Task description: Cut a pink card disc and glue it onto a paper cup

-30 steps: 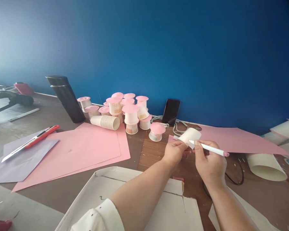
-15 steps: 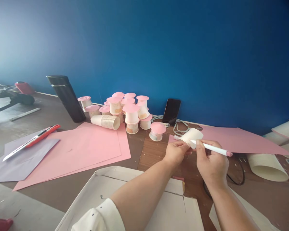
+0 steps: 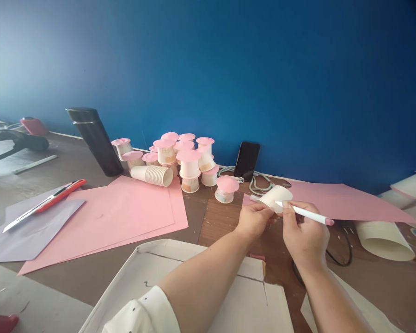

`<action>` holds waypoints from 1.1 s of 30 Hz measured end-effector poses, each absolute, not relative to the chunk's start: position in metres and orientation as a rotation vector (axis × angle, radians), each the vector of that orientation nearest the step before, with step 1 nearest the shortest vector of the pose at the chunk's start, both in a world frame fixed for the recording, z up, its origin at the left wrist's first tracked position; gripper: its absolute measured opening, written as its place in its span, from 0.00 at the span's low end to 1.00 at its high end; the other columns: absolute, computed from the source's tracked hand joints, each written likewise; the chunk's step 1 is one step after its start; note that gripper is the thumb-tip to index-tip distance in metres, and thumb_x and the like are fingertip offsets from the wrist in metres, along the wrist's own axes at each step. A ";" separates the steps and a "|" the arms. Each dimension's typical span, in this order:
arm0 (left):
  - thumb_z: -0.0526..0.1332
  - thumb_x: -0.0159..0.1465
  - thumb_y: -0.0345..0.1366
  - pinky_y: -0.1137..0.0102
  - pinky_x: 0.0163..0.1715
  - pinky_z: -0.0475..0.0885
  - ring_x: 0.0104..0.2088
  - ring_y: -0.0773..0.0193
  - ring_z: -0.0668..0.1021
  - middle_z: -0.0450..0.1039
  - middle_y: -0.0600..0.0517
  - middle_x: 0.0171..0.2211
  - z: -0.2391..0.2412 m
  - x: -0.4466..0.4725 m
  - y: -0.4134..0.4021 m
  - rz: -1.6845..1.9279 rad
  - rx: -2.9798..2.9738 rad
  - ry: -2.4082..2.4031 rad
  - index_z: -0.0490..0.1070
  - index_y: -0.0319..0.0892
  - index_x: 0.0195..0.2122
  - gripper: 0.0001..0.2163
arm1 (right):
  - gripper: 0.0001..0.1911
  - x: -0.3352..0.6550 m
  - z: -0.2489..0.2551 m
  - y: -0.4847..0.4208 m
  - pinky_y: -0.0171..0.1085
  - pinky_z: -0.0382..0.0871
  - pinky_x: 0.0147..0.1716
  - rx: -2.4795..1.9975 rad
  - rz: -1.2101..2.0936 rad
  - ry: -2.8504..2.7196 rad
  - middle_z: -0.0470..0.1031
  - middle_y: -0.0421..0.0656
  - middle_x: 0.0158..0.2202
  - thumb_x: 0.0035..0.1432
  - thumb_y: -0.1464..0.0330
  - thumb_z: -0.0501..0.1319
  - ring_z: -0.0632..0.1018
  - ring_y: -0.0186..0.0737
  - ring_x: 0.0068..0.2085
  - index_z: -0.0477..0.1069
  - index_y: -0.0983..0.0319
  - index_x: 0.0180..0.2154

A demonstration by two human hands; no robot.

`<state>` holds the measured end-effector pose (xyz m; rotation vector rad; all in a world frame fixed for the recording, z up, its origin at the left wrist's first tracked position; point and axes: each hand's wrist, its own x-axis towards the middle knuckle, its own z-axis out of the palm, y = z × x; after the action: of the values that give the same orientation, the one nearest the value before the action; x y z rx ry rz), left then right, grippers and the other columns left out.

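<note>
My left hand [image 3: 255, 221] grips a white paper cup [image 3: 276, 196] by its rim, with the cup lying tilted on its side above the desk. In my right hand [image 3: 305, 233] is a white marker [image 3: 312, 214] with a pink end, and its tip touches or nearly touches the cup's side. Any mark under the tip is too small to make out. Just left of the hands stands a small cup with a pink paper disc [image 3: 228, 184] on top. More disc-topped cups [image 3: 189, 162] are grouped and stacked behind it.
A stack of nested paper cups [image 3: 152, 175] lies on pink paper sheets [image 3: 104, 222]. At left are a red utility knife [image 3: 45, 204] and a black bottle [image 3: 95, 143]. A phone [image 3: 247, 161] leans against the blue wall. A larger cup [image 3: 384, 240] lies at right; white board [image 3: 152, 277] is under my left arm.
Almost nothing differs. Both hands keep their hold on the cup and the marker, and the view has shifted very slightly.
</note>
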<state>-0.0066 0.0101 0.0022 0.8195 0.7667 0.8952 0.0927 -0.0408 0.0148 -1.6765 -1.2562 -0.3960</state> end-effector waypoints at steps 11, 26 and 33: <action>0.63 0.58 0.27 0.69 0.41 0.73 0.26 0.68 0.74 0.73 0.52 0.21 0.000 -0.006 0.010 0.900 0.840 0.764 0.76 0.37 0.23 0.07 | 0.16 0.093 0.015 -0.041 0.40 0.67 0.31 -1.700 -0.362 -1.242 0.79 0.49 0.29 0.58 0.55 0.58 0.79 0.48 0.31 0.73 0.61 0.32; 0.64 0.58 0.31 0.70 0.37 0.71 0.26 0.67 0.72 0.72 0.53 0.21 -0.003 -0.005 0.010 0.913 0.897 0.770 0.77 0.38 0.23 0.07 | 0.15 0.089 0.017 -0.041 0.41 0.67 0.32 -1.716 -0.291 -1.238 0.77 0.48 0.27 0.58 0.54 0.57 0.78 0.49 0.32 0.71 0.59 0.32; 0.62 0.60 0.32 0.72 0.31 0.67 0.23 0.69 0.69 0.69 0.54 0.19 -0.003 -0.006 0.010 0.914 0.952 0.797 0.77 0.38 0.25 0.08 | 0.15 0.089 0.015 -0.041 0.41 0.67 0.32 -1.692 -0.264 -1.252 0.77 0.46 0.26 0.59 0.55 0.58 0.78 0.48 0.31 0.71 0.60 0.33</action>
<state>-0.0064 0.0097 -0.0032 0.9525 0.7970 0.9138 0.0894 -0.0409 0.0154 -1.6920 -1.2517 -0.2636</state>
